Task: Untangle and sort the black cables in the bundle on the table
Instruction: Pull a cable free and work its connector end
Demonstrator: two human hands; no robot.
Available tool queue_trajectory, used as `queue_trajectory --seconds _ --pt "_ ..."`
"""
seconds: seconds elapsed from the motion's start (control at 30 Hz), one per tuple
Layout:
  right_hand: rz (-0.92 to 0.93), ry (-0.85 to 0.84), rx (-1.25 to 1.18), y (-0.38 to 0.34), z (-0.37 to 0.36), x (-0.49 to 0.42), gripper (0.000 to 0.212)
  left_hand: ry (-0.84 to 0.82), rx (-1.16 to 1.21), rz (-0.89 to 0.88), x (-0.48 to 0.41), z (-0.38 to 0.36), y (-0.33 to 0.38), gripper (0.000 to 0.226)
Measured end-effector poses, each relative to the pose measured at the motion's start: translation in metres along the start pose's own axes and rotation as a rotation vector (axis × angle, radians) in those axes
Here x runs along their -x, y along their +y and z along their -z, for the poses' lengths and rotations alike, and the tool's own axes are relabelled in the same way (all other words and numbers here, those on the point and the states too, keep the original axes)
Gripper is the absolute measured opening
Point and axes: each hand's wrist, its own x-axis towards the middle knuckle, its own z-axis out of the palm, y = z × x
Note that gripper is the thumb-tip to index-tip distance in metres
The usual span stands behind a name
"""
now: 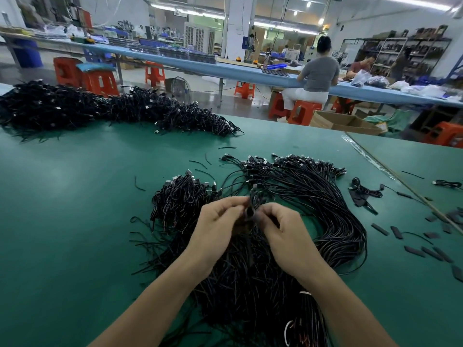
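Left hand (220, 221), right hand (281, 231) pinch cables (253, 204) mid table (75, 196).

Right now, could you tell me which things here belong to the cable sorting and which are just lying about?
In the job: left hand, right hand, both pinching a few cables; the bundle under them; the looped pile beside it.
Lying about: untouched far heap, flat black strips, cardboard box, orange stools.
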Motion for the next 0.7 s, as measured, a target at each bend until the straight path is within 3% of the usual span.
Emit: queue_trajectory --seconds 0.23,0.33,0.47,0.57,0.7 --pt "-0.026 -0.01 0.1 0.004 -0.001 -0.001 0.025 -0.01 0.221 0.022 0.001 -0.001 0.0 0.025" --pt "-0.057 0.046 0.049 0.005 0.001 -0.002 0.023 -0.032 -0.027 -0.11 0.002 0.002 -0.007 0.012" --pt "0.018 0.128 0.071 0.003 0.003 -0.001 0.019 0.09 -0.328 -0.116 0.002 0.005 -0.014 0.029" --pt "0.061 0.121 0.079 -0.003 0.0 0.001 0.021 0.076 -0.27 -0.051 0.004 0.003 -0.014 0.027" --pt "0.101 0.064 0.094 -0.007 -0.001 0.004 0.028 0.039 -0.099 -0.017 0.003 -0.001 -0.012 0.006"
